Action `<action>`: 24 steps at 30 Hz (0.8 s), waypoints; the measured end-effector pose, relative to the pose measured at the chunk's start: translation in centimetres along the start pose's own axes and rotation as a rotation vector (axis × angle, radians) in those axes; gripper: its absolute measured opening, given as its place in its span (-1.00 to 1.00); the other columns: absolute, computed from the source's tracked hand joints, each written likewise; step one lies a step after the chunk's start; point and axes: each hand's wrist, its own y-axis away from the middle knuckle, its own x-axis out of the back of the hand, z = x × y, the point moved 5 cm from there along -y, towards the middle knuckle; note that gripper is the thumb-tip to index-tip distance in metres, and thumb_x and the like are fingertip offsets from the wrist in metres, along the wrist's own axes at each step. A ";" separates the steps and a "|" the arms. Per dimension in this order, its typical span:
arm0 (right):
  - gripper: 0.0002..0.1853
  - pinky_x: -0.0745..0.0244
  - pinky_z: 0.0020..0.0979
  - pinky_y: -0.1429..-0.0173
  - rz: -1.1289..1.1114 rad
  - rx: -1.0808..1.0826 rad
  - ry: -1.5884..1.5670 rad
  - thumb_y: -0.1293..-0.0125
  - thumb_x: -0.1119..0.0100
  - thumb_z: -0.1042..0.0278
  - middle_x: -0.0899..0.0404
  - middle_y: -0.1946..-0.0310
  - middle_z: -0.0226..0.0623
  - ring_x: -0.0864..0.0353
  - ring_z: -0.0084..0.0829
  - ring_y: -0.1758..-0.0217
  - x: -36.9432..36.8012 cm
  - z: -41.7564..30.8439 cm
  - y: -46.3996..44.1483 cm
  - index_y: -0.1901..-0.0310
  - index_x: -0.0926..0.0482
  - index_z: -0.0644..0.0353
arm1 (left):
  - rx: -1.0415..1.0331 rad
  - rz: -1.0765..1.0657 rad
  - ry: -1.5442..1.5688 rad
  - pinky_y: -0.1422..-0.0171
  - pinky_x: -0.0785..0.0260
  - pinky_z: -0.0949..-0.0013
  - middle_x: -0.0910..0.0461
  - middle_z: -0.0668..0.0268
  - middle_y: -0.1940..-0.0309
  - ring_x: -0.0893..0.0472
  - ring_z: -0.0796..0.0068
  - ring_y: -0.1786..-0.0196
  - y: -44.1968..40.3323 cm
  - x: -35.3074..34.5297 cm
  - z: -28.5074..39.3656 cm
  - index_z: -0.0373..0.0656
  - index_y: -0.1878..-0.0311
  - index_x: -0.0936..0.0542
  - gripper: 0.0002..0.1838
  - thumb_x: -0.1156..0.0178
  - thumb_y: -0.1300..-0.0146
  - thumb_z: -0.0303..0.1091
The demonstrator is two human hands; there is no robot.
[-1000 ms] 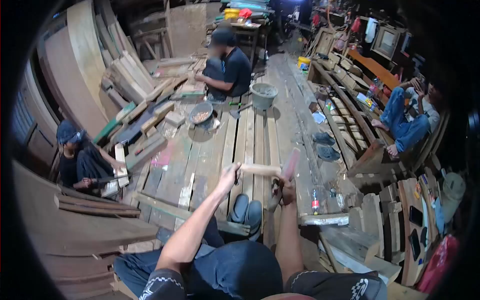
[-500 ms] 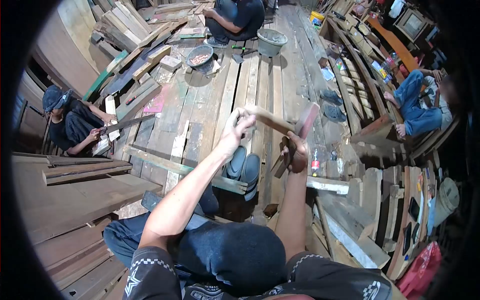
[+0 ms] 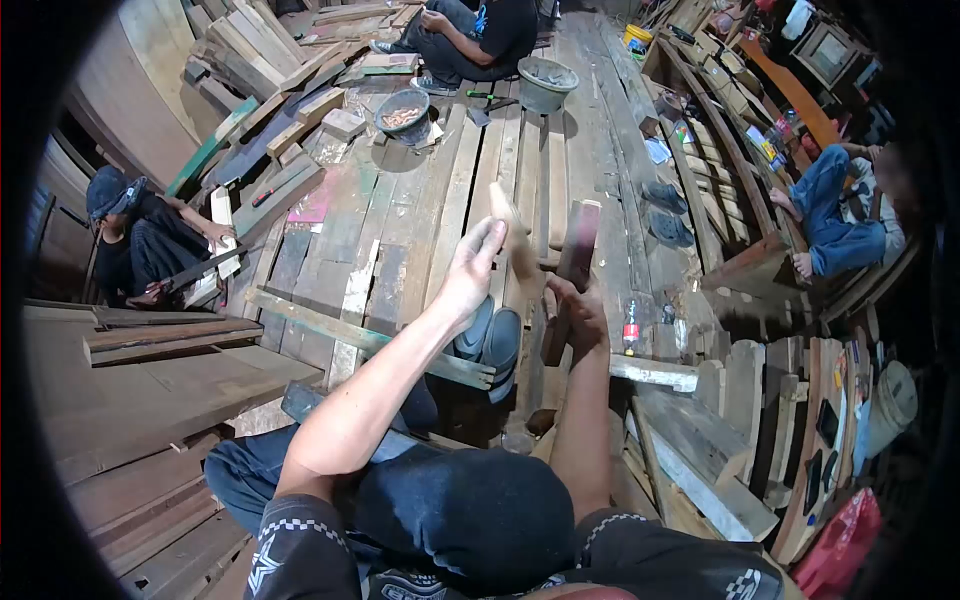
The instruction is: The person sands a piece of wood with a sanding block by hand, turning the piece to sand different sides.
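My left hand (image 3: 474, 272) is wrapped round the upper part of a short, curved wooden piece (image 3: 520, 250), which is blurred. Its lower end lies close to my right hand (image 3: 584, 308). That hand grips a long, flat wooden block (image 3: 578, 250) with a reddish upper face, held nearly upright. Both hands are raised above the plank floor (image 3: 400, 200). Below and between them are grey clogs (image 3: 500, 340), partly hidden by my left wrist.
A person (image 3: 150, 235) at the left holds a saw at a wooden piece. Another person sits beside a grey bucket (image 3: 546, 84) and a basin (image 3: 403, 115). A third person (image 3: 845, 215) sits at the right. A bottle (image 3: 631, 325) stands near the right forearm.
The curved piece has turned from nearly level to steep, its left end rising. The reddish block has moved slightly left and is more upright. The view has tilted down since the earliest frame.
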 end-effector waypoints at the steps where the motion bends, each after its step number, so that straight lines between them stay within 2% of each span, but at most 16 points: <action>1: -0.33 -0.41 -0.49 0.59 0.015 -0.051 -0.016 -0.06 -0.45 0.13 -0.55 0.20 -0.38 -0.46 -0.55 0.52 0.3 0.6 -0.2 -0.22 -0.44 0.11 | 0.001 0.016 0.031 -0.06 -0.38 0.45 -0.60 0.34 0.09 -0.53 0.61 0.07 0.0 0.1 -0.1 -0.20 -0.17 -0.49 -0.52 0.04 -0.52 0.03; 2: -0.27 -0.42 -0.48 0.59 0.019 -0.032 -0.025 -0.04 -0.44 0.06 -0.52 0.18 -0.36 -0.47 -0.50 0.50 0.5 0.8 -0.7 -0.25 -0.40 0.08 | 0.003 0.030 0.061 -0.09 -0.38 0.44 -0.60 0.33 0.08 -0.54 0.60 0.05 0.1 0.1 -0.1 -0.22 -0.16 -0.50 -0.50 0.07 -0.53 0.05; 4: -0.37 -0.40 -0.50 0.65 0.034 0.023 -0.073 -0.18 -0.35 0.12 -0.61 0.20 -0.25 -0.44 -0.55 0.62 0.5 0.1 -0.6 -0.22 -0.35 0.14 | 0.005 0.107 0.030 -0.11 -0.38 0.46 -0.60 0.30 0.08 -0.55 0.58 0.03 -0.7 0.6 -0.7 -0.23 -0.16 -0.50 -0.49 0.09 -0.54 0.05; 5: -0.43 -0.39 -0.52 0.67 0.042 0.052 -0.097 -0.25 -0.30 0.15 -0.66 0.21 -0.19 -0.43 -0.57 0.68 0.7 -0.3 -0.5 -0.21 -0.32 0.17 | -0.025 0.076 -0.042 0.02 -0.43 0.47 -0.60 0.30 0.12 -0.57 0.56 0.14 -0.6 0.7 -0.9 -0.23 -0.15 -0.49 -0.50 0.09 -0.54 0.05; 6: -0.44 -0.37 -0.54 0.69 0.095 0.033 -0.134 -0.28 -0.27 0.14 -0.66 0.09 -0.10 -0.43 -0.58 0.69 2.1 1.5 -1.2 -0.21 -0.32 0.18 | 0.030 0.025 0.025 0.06 -0.42 0.47 -0.59 0.31 0.15 -0.56 0.58 0.16 -0.2 0.2 0.2 -0.24 -0.18 -0.48 -0.49 0.09 -0.54 0.04; 9: -0.48 -0.36 -0.53 0.70 0.116 0.078 -0.205 -0.30 -0.26 0.13 -0.66 0.07 -0.08 -0.43 -0.58 0.71 1.3 -0.4 -0.7 -0.18 -0.34 0.18 | 0.108 -0.032 0.128 0.24 -0.38 0.51 -0.55 0.37 0.25 -0.51 0.64 0.29 0.5 -0.7 1.4 -0.24 -0.22 -0.46 -0.50 0.10 -0.55 0.02; 10: -0.53 -0.36 -0.51 0.72 0.058 0.098 -0.229 -0.32 -0.24 0.11 -0.67 0.09 -0.06 -0.44 -0.56 0.72 0.8 -1.1 -0.4 -0.13 -0.37 0.18 | 0.122 -0.035 0.145 0.31 -0.37 0.53 -0.53 0.39 0.28 -0.50 0.66 0.35 0.5 -0.9 1.4 -0.24 -0.22 -0.46 -0.50 0.10 -0.55 0.01; 13: -0.55 -0.36 -0.50 0.73 0.008 0.136 -0.282 -0.34 -0.23 0.10 -0.67 0.10 -0.05 -0.44 -0.55 0.72 1.0 -0.7 -0.8 -0.09 -0.37 0.19 | 0.101 -0.064 0.111 0.40 -0.30 0.55 -0.49 0.44 0.36 -0.44 0.69 0.44 0.0 -1.2 -0.1 -0.19 -0.25 -0.45 -0.52 0.05 -0.54 0.00; 14: -0.54 -0.38 -0.51 0.72 0.014 0.116 -0.228 -0.41 -0.12 0.04 -0.67 0.12 -0.04 -0.44 -0.53 0.72 1.2 -0.6 -0.9 -0.13 -0.37 0.21 | 0.092 -0.071 0.098 0.43 -0.28 0.55 -0.48 0.45 0.39 -0.43 0.70 0.47 -0.1 -1.1 -0.5 -0.17 -0.26 -0.45 -0.53 0.04 -0.53 -0.01; 17: -0.50 -0.38 -0.52 0.70 -0.069 0.138 -0.311 -0.47 0.04 -0.05 -0.67 0.15 -0.02 -0.44 -0.50 0.72 0.4 -1.1 -0.8 -0.18 -0.35 0.22 | -0.055 -0.150 -0.188 0.29 -0.38 0.54 -0.54 0.38 0.30 -0.51 0.67 0.34 0.6 -1.5 0.6 -0.15 -0.30 -0.43 -0.58 -0.08 -0.49 -0.19; 18: -0.50 -0.40 -0.53 0.64 -0.030 0.108 -0.271 -0.49 0.13 -0.07 -0.70 0.19 -0.06 -0.45 -0.55 0.72 0.5 -0.9 -0.7 -0.21 -0.39 0.16 | -0.147 -0.127 -0.269 0.04 -0.45 0.46 -0.60 0.29 0.15 -0.56 0.58 0.15 0.8 -1.5 1.0 -0.14 -0.32 -0.42 -0.56 -0.15 -0.40 -0.39; 21: -0.50 -0.39 -0.52 0.63 -0.125 0.136 -0.331 -0.49 0.15 -0.09 -0.70 0.23 -0.09 -0.45 -0.53 0.72 -0.1 -1.5 -0.7 -0.18 -0.42 0.16 | -0.146 -0.127 -0.195 -0.16 -0.40 0.38 -0.60 0.23 0.02 -0.57 0.49 -0.01 1.0 -1.5 1.2 -0.18 -0.32 -0.42 -0.53 -0.15 -0.34 -0.48; 22: -0.49 -0.38 -0.52 0.64 -0.112 0.127 -0.312 -0.49 0.17 -0.11 -0.68 0.29 -0.12 -0.47 -0.53 0.69 -0.3 -1.8 -0.4 -0.13 -0.46 0.17 | -0.198 -0.092 -0.334 -0.17 -0.41 0.33 -0.61 0.17 0.05 -0.59 0.45 -0.02 0.9 -1.3 1.6 -0.19 -0.30 -0.43 -0.53 -0.15 -0.32 -0.47; 24: -0.50 -0.38 -0.51 0.64 -0.111 0.118 -0.277 -0.47 0.12 -0.12 -0.66 0.33 -0.15 -0.47 -0.52 0.68 -0.6 -1.9 -0.2 -0.11 -0.47 0.18 | -0.373 -0.033 -0.469 0.07 -0.43 0.34 -0.60 0.20 0.25 -0.57 0.46 0.22 1.0 -1.2 2.6 -0.21 -0.22 -0.43 -0.62 -0.14 -0.34 -0.45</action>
